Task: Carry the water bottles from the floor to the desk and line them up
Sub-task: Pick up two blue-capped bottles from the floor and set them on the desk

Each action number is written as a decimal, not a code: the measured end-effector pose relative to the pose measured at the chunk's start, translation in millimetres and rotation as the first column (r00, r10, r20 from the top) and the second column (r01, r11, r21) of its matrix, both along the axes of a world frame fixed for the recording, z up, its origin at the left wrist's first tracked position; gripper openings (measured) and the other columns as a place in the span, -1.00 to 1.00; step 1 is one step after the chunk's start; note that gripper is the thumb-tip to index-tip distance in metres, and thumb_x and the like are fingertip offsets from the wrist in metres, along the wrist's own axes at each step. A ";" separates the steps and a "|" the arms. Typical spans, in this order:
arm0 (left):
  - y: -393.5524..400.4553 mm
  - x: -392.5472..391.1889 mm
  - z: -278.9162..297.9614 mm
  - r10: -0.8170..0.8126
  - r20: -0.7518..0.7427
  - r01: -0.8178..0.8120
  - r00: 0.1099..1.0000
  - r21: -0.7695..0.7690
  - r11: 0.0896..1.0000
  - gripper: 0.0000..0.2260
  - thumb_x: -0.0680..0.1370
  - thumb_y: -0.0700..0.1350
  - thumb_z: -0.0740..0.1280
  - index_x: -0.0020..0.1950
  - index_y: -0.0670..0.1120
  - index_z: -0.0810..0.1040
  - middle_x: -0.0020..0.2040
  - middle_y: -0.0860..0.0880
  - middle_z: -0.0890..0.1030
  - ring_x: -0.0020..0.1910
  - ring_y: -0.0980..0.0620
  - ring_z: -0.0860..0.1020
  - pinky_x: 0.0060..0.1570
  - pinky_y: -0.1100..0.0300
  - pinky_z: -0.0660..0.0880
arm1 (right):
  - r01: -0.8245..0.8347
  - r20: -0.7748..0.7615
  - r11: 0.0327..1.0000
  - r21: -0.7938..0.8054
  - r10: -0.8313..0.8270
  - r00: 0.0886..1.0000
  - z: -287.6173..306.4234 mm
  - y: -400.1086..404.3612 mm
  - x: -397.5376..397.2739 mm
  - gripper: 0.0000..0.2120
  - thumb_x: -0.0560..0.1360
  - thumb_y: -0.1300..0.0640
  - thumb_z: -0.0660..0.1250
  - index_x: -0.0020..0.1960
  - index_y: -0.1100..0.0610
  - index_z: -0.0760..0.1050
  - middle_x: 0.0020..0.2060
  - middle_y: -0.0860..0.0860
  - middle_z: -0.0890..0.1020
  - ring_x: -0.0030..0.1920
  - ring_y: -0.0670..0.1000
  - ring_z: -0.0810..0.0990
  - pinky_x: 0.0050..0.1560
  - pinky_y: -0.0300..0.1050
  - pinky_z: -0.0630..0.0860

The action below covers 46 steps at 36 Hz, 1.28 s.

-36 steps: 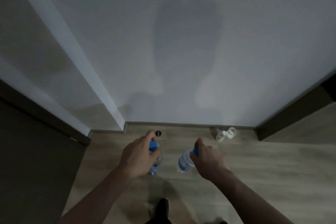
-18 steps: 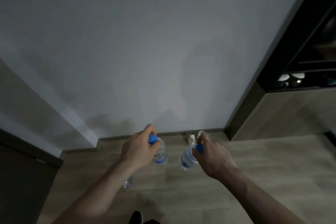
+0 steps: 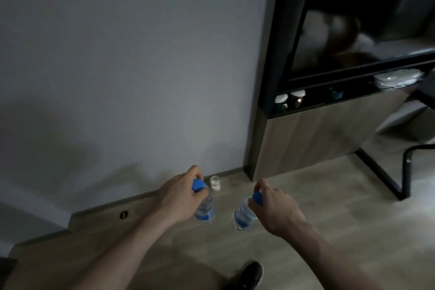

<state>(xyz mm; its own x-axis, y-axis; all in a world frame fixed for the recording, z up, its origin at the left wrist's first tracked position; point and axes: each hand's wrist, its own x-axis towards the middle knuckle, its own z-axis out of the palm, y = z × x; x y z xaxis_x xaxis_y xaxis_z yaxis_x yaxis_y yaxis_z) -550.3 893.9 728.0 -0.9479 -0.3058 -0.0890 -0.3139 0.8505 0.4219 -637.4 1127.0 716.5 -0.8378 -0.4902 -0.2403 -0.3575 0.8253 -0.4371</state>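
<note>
Head camera now faces further to our right than a second ago: the plain wall that filled the picture has slid left, and a dark cabinet (image 3: 306, 125) with an open shelf (image 3: 353, 92) of small jars and a white stack has come into sight, along with a black chair leg (image 3: 404, 172) on the wooden floor (image 3: 329, 254). We read this as the turn away from the pickup spot, with both bottles already lifted. Our left hand (image 3: 179, 198) pinches the blue cap of the left bottle (image 3: 206, 207) from above, fingers curled round the neck, and the bottle hangs clear of the floor. Our right hand (image 3: 275, 207) has the same grip on the cap of the right bottle (image 3: 242, 216), which hangs tilted, its base swung toward the left one; the two are near but apart. A small clear jar (image 3: 215, 182) with a white top stays on the floor by the skirting board, just behind the left hand, and it looks unlike the blue-capped bottles. Whether more bottles remain on the floor we cannot tell. We judge the task to be in its carrying stage: nothing is yet lined up, and no tabletop is clearly in sight, though the dark edge at far right may belong to one. Holding by the caps alone lets the bottles swing, so a steady walk matters.
</note>
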 end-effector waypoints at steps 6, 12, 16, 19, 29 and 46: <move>55.2 -85.8 -11.8 -0.087 0.019 0.086 0.996 0.049 0.995 -0.82 0.50 0.15 0.29 -0.09 0.17 0.30 -0.29 0.08 0.54 -0.36 0.15 0.49 -0.44 0.20 0.32 | 0.074 -0.007 0.997 0.026 -0.074 0.997 -2.0 55.7 -66.5 -0.77 0.58 -0.17 0.19 0.11 -0.05 0.32 -0.17 -0.05 0.59 -0.21 0.02 0.58 -0.18 -0.04 0.49; 110.1 -167.1 -15.5 -0.170 0.025 0.167 0.985 0.086 0.982 -0.81 0.48 0.14 0.28 -0.08 0.14 0.30 -0.27 0.08 0.53 -0.30 0.06 0.52 -0.31 0.06 0.45 | 0.144 -0.036 0.989 0.031 -0.143 0.989 2.6 113.4 -129.9 -0.79 0.57 -0.17 0.18 0.08 -0.06 0.31 -0.26 -0.09 0.56 -0.29 -0.05 0.54 -0.35 -0.14 0.33; 154.2 -210.4 -10.5 -0.215 0.011 0.213 0.977 0.091 0.973 -0.81 0.46 0.13 0.28 -0.08 0.13 0.30 -0.26 0.09 0.53 -0.27 0.03 0.52 -0.30 0.07 0.42 | 0.190 -0.037 0.982 0.021 -0.189 0.981 6.5 159.1 -160.2 -0.79 0.59 -0.17 0.17 0.08 -0.05 0.30 -0.22 -0.06 0.61 -0.26 -0.01 0.58 -0.33 -0.13 0.39; 190.4 -242.7 -3.2 -0.238 -0.021 0.239 0.971 0.084 0.967 -0.79 0.45 0.14 0.28 -0.07 0.11 0.29 -0.25 0.09 0.54 -0.24 0.00 0.53 -0.29 0.06 0.42 | 0.219 -0.056 0.976 0.008 -0.218 0.974 10.8 194.3 -184.6 -0.78 0.59 -0.16 0.18 0.11 -0.04 0.31 -0.21 -0.04 0.62 -0.24 0.00 0.59 -0.25 -0.07 0.50; 340.3 -321.1 7.2 -0.233 -0.060 0.238 0.971 0.091 0.967 -0.81 0.45 0.11 0.29 -0.09 0.08 0.32 -0.27 0.09 0.55 -0.23 0.03 0.52 -0.27 0.09 0.45 | 0.214 -0.121 0.977 -0.010 -0.214 0.969 11.9 345.3 -261.6 -0.77 0.57 -0.18 0.19 0.07 -0.05 0.30 -0.27 -0.05 0.57 -0.28 0.00 0.55 -0.29 -0.08 0.42; 605.5 -439.1 33.1 -0.225 -0.130 0.250 0.966 0.221 0.943 -0.84 0.46 -0.01 0.39 -0.14 0.04 0.40 -0.29 0.10 0.54 -0.32 0.09 0.49 -0.37 0.23 0.37 | 0.201 -0.173 0.980 0.000 -0.198 0.965 38.3 624.5 -382.5 -0.75 0.55 -0.18 0.19 0.07 -0.04 0.30 -0.25 -0.03 0.60 -0.25 0.05 0.58 -0.18 0.06 0.56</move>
<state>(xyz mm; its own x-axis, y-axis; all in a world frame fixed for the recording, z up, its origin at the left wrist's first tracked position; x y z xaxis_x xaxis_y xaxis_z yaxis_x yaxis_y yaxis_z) -989.4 1499.4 761.1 -0.9981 -0.0530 -0.0305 -0.0603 0.7692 0.6362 -1020.0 1751.5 754.8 -0.9476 -0.3062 -0.0915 -0.2535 0.8945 -0.3684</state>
